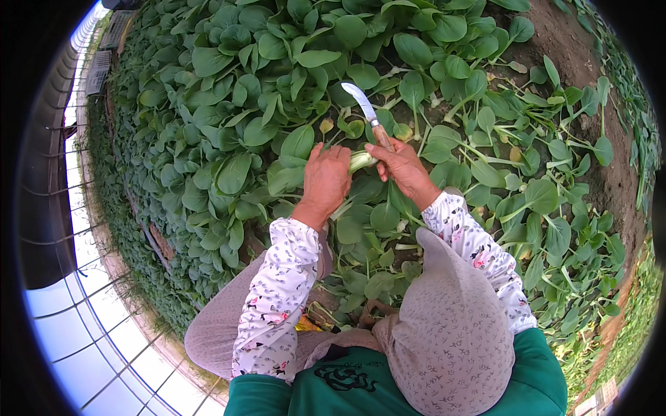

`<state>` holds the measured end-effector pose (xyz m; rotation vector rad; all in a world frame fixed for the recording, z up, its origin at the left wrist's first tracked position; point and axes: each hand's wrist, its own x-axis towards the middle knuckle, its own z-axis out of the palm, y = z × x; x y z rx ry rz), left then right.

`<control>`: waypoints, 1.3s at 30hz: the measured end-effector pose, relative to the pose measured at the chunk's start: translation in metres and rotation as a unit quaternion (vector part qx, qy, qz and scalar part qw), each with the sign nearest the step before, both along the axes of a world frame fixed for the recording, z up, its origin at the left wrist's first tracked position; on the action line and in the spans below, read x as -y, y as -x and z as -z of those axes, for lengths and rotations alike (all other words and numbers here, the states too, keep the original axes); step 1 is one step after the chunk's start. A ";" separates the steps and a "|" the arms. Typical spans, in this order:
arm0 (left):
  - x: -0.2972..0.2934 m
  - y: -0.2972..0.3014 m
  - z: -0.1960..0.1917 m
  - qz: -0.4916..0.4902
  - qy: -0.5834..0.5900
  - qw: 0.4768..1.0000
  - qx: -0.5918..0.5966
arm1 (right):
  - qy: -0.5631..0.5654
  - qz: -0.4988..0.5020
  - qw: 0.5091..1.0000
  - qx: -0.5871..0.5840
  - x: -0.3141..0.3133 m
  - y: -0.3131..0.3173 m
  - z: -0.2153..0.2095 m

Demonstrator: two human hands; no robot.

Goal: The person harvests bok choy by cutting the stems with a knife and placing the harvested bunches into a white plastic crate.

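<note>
- While my left hand (326,177) grips the pale vegetable stalk (361,161), my right hand (402,166) clasps the curved knife (368,111) beside it.
- Leafy greens (229,125) crowd all around.

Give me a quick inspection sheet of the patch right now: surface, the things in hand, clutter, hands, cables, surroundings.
Surface: bare soil showing along the right of the bed.
Job's things: cut leafy plant with a pale stem base, held between both hands; knife with a curved blade pointing up and away.
Clutter: yellowed leaves lying among the plants.
Hands: left hand grips the plant; right hand grips the knife handle.
Cables: nothing seen.
Surroundings: dense bed of green leafy plants; greenhouse framing at left.
</note>
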<state>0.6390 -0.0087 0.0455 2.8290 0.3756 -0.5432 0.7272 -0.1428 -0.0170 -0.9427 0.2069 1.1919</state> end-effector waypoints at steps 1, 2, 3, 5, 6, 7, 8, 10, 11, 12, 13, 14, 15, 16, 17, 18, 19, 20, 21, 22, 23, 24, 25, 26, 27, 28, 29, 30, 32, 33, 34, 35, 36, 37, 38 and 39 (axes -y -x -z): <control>-0.001 -0.009 -0.002 0.008 0.011 1.000 0.011 | 0.020 0.009 1.000 0.016 0.000 -0.005 0.010; -0.004 -0.009 -0.002 0.048 -0.006 0.996 0.072 | 0.033 0.018 0.999 0.040 -0.001 -0.006 0.020; -0.007 -0.009 -0.001 0.088 -0.023 0.987 0.133 | 0.045 0.026 0.997 0.063 -0.002 -0.006 0.032; -0.012 -0.020 -0.004 0.104 -0.041 0.981 0.159 | 0.105 -0.018 0.976 0.191 -0.002 -0.015 0.046; -0.015 -0.027 -0.006 0.080 -0.041 0.988 0.124 | 0.149 -0.048 0.944 0.289 0.001 -0.017 0.053; -0.021 -0.028 -0.010 0.049 -0.049 0.994 0.082 | 0.182 -0.085 0.902 0.381 -0.003 -0.014 0.054; -0.030 -0.032 -0.007 0.061 -0.069 0.993 0.077 | 0.217 -0.119 0.847 0.471 -0.006 -0.015 0.046; -0.057 -0.041 -0.001 0.086 -0.110 0.988 0.066 | 0.237 -0.141 0.841 0.466 -0.013 -0.014 0.036; -0.068 -0.040 0.001 0.081 -0.129 0.988 0.032 | 0.232 -0.125 0.837 0.480 -0.020 -0.014 0.032; -0.079 -0.035 0.007 0.076 -0.147 0.986 -0.003 | 0.227 -0.110 0.832 0.494 -0.026 -0.014 0.029; -0.083 -0.037 0.012 0.078 -0.159 0.983 -0.036 | 0.235 -0.119 0.811 0.523 -0.029 -0.016 0.033; -0.084 -0.035 0.016 0.083 -0.157 0.984 -0.024 | 0.242 -0.128 0.788 0.551 -0.032 -0.017 0.037; -0.084 -0.032 0.020 0.088 -0.155 0.984 -0.013 | 0.248 -0.137 0.765 0.579 -0.036 -0.019 0.041; -0.083 -0.031 0.019 0.092 -0.153 0.984 -0.001 | 0.261 -0.158 0.753 0.583 -0.040 -0.021 0.043; -0.080 -0.030 0.018 0.091 -0.151 0.984 -0.009 | 0.274 -0.178 0.741 0.587 -0.044 -0.024 0.045; -0.076 -0.029 0.018 0.089 -0.149 0.985 -0.017 | 0.286 -0.198 0.728 0.590 -0.047 -0.024 0.046; -0.072 -0.028 0.017 0.084 -0.147 0.985 -0.025 | 0.291 -0.205 0.709 0.609 -0.048 -0.023 0.046; -0.071 -0.025 0.018 0.080 -0.144 0.986 -0.008 | 0.297 -0.211 0.689 0.627 -0.050 -0.022 0.044; -0.070 -0.022 0.022 0.075 -0.140 0.987 0.009 | 0.302 -0.217 0.668 0.645 -0.050 -0.021 0.044; -0.070 -0.017 0.022 0.069 -0.139 0.988 0.025 | 0.296 -0.239 0.672 0.635 -0.048 -0.020 0.041; -0.071 -0.010 0.021 0.060 -0.134 0.988 0.038 | 0.290 -0.262 0.676 0.625 -0.041 -0.019 0.039; -0.070 -0.002 0.018 0.051 -0.129 0.989 0.052 | 0.283 -0.284 0.680 0.614 -0.035 -0.018 0.036; -0.068 0.002 0.016 0.046 -0.122 0.989 0.069 | 0.265 -0.257 0.731 0.574 -0.026 -0.021 0.036; -0.060 0.003 0.008 0.029 -0.065 0.992 0.107 | 0.248 -0.230 0.778 0.529 -0.014 -0.025 0.038; -0.051 0.006 -0.003 0.012 -0.009 0.990 0.143 | 0.230 -0.201 0.822 0.481 -0.006 -0.026 0.039; -0.043 0.013 -0.015 -0.006 0.047 0.983 0.177 | 0.173 -0.171 0.895 0.374 -0.004 -0.024 0.032; -0.035 0.020 -0.018 -0.019 0.081 0.981 0.176 | 0.117 -0.136 0.949 0.261 -0.003 -0.024 0.022; -0.026 0.026 -0.020 -0.033 0.115 0.977 0.174 | 0.058 -0.098 0.983 0.142 -0.003 -0.023 0.015; -0.016 0.029 -0.026 -0.076 0.170 0.970 0.155 | 0.005 -0.047 0.998 0.035 -0.008 -0.019 0.007; -0.013 0.029 -0.026 -0.105 0.199 0.965 0.135 | 0.005 -0.025 1.000 0.008 -0.008 -0.016 0.011; -0.011 0.028 -0.028 -0.136 0.226 0.958 0.115 | 0.004 -0.003 1.000 -0.020 -0.010 -0.014 0.014; -0.010 0.027 -0.032 -0.123 0.231 0.954 0.147 | 0.004 0.012 0.999 -0.040 -0.009 -0.013 0.016; -0.011 0.021 -0.037 -0.069 0.177 0.962 0.197 | 0.007 0.000 1.000 -0.030 -0.010 -0.012 0.018; -0.012 0.015 -0.038 -0.014 0.124 0.962 0.244 | 0.013 -0.012 1.000 -0.021 -0.010 -0.010 0.019; -0.014 0.009 -0.037 0.041 0.072 0.954 0.289 | 0.020 -0.024 0.999 -0.011 -0.010 -0.009 0.018; -0.015 0.006 -0.027 0.056 0.045 0.965 0.252 | 0.013 -0.026 0.999 -0.022 -0.012 -0.005 0.018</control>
